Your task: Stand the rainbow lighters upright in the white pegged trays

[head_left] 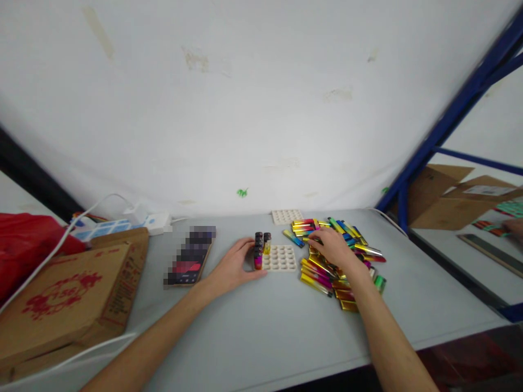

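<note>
A white tray with rows of holes [281, 257] lies on the table. Several shiny lighters [258, 251] stand upright along its left side, and a yellow one [267, 245] stands in the row beside them. My left hand [235, 265] curves around the left end of the tray, thumb at the front edge and fingers by the rear of the standing lighters. To the right, my right hand [333, 246] reaches over a loose heap of colourful metallic lighters [321, 272]. Its fingers are pinched on a gold-yellow lighter [307, 239], partly hidden by the fingertips.
Behind lies a second holed tray [286, 216], close to the wall. A phone [192, 256] rests left of my left hand. Further left are a flat cardboard box [69, 305], a red bag [32, 245] and white cables. Blue rack posts [402, 207] and an open carton [445, 201] stand on the right.
</note>
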### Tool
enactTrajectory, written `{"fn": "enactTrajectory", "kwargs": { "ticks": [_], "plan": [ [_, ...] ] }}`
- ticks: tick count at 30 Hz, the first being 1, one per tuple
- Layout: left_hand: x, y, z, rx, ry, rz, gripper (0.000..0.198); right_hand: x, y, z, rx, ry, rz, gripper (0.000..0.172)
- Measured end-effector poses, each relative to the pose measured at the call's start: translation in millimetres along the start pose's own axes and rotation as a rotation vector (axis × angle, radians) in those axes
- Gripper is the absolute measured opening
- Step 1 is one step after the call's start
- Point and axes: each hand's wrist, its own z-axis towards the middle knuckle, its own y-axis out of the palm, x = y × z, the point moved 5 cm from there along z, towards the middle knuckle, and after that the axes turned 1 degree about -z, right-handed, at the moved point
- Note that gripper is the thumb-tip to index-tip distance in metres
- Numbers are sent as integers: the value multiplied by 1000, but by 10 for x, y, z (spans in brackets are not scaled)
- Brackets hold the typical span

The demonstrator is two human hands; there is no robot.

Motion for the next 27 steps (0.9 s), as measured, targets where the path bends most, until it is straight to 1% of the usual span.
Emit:
{"fn": "enactTrajectory", "kwargs": {
  "ticks": [2,4,6,9,12,13,15,17,20,22,24,25,27],
  "plan": [
    [1,8,1,1,-14,-14,76,-34,-29,11,50,-4,-3,20],
    [12,6,2,0,-9,-22,75,-87,-113,14,170,-6,56,29],
    [19,1,3,-1,0,-22,73,-149,-201,1,274,1,171,38],
    [14,0,3,6,0,-17,73,-262,-281,-35,353,38,354,51],
    [10,2,4,17,-1,-31,73,-380,-310,-67,445,110,535,56],
    [14,3,4,17,0,-39,73,-418,-293,-70,452,144,605,58],
    [27,2,4,13,3,-53,74,-505,-232,-62,424,206,746,64],
    [41,-1,1,10,1,-56,74,-618,-173,-58,382,235,863,70],
    [46,-1,-8,7,-11,-48,76,-850,-120,-68,285,187,1025,75],
    [40,3,-15,7,-10,-47,77,-1025,-73,-82,161,131,1137,73],
    [27,8,-21,9,-3,-47,77,-1165,-9,-99,55,108,1237,71],
    [18,11,-22,12,-2,-44,77,-1212,28,-105,24,109,1261,71],
    [0,16,-21,15,-3,-40,77,-1261,81,-106,50,93,1209,71]
  ]
}}
